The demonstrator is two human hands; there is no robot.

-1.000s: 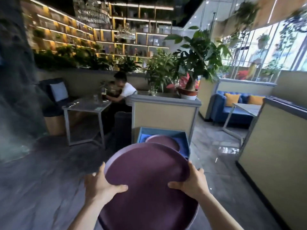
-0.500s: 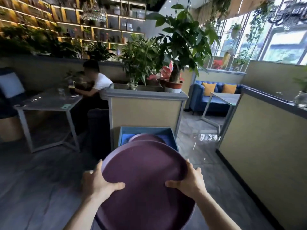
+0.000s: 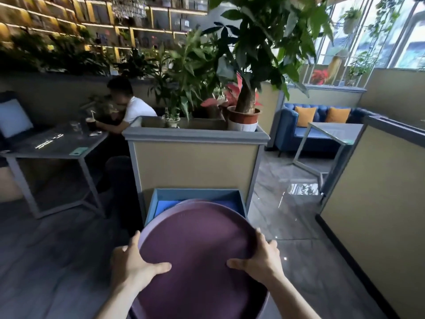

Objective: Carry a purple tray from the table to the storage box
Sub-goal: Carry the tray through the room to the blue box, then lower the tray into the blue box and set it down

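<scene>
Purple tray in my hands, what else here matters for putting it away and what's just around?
Part of the job:
purple tray
left hand and right hand, each with a grip on its rim
blue storage box on the floor ahead

Just around:
potted plants
planter wall
grey table
seated person
blue sofa

Tray (image 3: pixel 195 256) held between left hand (image 3: pixel 133 263) and right hand (image 3: pixel 262 261), in front of storage box (image 3: pixel 195 194) on floor. Behind box, planter (image 3: pixel 195 157); table (image 3: pixel 53 146) left, sofa (image 3: pixel 317 127) far right.

Open-topped storage box (image 3: pixel 195 194) ahead, planter wall (image 3: pixel 195 162) just behind.
</scene>
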